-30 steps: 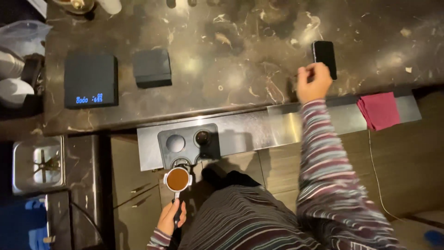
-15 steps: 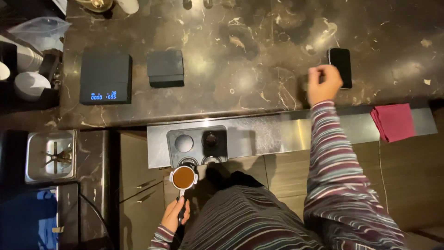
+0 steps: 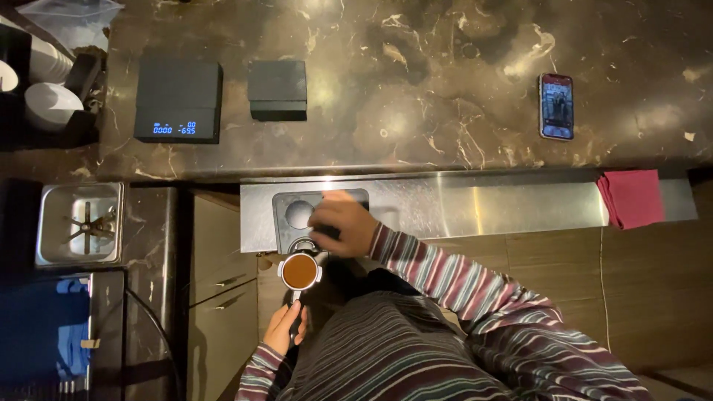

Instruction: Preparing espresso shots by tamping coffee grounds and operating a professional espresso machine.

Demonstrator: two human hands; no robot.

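Below the marble counter (image 3: pixel 416 111), left hand (image 3: pixel 286 328) gripping round metal portafilter (image 3: pixel 300 272), right hand (image 3: pixel 342 223) curled, grip unclear.

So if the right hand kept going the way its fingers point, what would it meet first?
The right hand points left over the dark tamping station, so probably its round hole, though its height above it is unclear.

Dim overall; overhead glare on steel ledge (image 3: pixel 475 204) and marble counter (image 3: pixel 416 96); edges perhaps slightly soft.
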